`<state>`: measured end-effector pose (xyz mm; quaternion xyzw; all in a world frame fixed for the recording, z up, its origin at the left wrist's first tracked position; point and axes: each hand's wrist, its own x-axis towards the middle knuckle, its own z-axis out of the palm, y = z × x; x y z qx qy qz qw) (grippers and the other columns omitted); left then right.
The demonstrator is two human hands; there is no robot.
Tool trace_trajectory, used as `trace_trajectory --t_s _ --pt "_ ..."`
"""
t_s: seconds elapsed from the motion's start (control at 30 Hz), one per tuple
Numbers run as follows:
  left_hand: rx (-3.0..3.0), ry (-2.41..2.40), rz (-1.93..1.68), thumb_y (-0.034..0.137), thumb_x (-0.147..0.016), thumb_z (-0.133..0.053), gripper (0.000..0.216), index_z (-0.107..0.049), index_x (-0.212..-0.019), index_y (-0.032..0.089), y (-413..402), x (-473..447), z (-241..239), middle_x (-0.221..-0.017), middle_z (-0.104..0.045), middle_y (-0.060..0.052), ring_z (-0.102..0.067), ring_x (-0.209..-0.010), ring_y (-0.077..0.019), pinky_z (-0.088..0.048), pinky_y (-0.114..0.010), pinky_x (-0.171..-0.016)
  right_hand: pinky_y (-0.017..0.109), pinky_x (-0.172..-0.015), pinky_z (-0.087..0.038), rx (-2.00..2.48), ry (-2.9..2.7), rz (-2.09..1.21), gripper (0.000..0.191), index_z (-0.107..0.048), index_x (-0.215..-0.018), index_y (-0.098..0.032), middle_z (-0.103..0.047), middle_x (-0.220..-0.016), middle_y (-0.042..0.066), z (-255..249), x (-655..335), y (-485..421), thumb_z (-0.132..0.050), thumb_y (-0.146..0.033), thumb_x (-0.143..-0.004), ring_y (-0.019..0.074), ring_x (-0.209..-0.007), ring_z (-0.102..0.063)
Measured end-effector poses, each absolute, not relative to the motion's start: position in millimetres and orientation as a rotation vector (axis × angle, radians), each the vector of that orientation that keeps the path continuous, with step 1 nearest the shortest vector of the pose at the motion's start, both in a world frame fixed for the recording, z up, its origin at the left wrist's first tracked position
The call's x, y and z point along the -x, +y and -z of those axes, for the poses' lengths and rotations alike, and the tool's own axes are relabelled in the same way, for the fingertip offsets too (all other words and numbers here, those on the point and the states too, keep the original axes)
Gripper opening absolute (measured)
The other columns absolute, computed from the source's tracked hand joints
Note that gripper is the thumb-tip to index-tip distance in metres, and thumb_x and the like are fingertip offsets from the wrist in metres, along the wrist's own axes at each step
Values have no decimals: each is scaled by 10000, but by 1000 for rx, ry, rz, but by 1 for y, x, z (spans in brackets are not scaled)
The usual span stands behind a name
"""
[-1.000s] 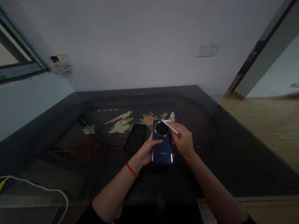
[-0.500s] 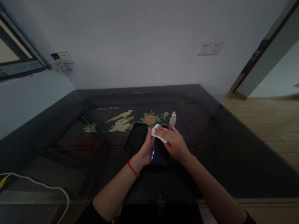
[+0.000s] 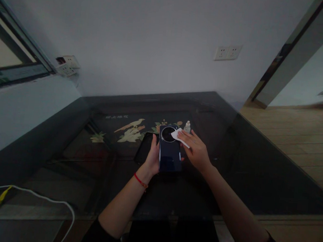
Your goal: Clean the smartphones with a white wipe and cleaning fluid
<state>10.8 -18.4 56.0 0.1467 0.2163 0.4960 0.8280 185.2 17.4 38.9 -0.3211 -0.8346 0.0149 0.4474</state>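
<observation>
My left hand grips a dark blue phone by its left edge, back side up, its round camera ring at the far end. My right hand presses a small white wipe with its fingertips against the phone's upper right corner, beside the camera ring. A red string circles my left wrist. Both hands hover over the dark glass table.
A black phone case lies on the table left of the phone. A small white dropper bottle stands just beyond my right hand. A white cable trails at the near left. Wall sockets sit above; wooden floor lies to the right.
The phone was tilted on edge half a second ago with the wipe across its top; now its back faces up again and the wipe sits at the upper right corner.
</observation>
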Motion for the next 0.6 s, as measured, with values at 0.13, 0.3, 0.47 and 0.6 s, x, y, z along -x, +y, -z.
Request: trace_trajectory --t_s 0.13,0.3,0.47,0.6 --pt "-371 445 -994 644 -884 -280 649 -421 -1374 243 -23 -15 -54 -1200 -628 -137 -605 -1082 -296 -436 -540 -936 451 -1103 -372 810 -1989 -133 462 -480 -1346 -284 -556 -1341 22 -43 -184 16 -397 -118 -923 177 -1287 -464" --pt "-414 471 -997 562 -923 -289 560 -405 -1384 265 -25 -21 -49 -1172 -646 -117 -644 -1010 -267 -456 -499 -923 498 -1154 -245 700 -2103 -48 503 -414 -1392 -275 -493 -1399 32 -48 -181 11 -400 -115 -915 182 -1335 -395" --pt "-312 517 -999 646 -882 -285 729 -487 -1325 103 -18 -15 -43 -1066 -676 -172 -648 -992 -288 -462 -427 -922 559 -1160 -105 528 -2389 -14 511 -456 -1357 -263 -523 -1368 44 -52 -176 4 -443 -99 -873 191 -1325 -410" --pt "-291 518 -1053 652 -882 -267 720 -495 -1322 129 -12 -7 -43 -1115 -660 -165 -637 -1012 -284 -455 -429 -926 571 -1148 -143 488 -2387 -63 450 -547 -1272 -261 -594 -1293 46 -50 -182 6 -493 -117 -850 197 -1247 -510"
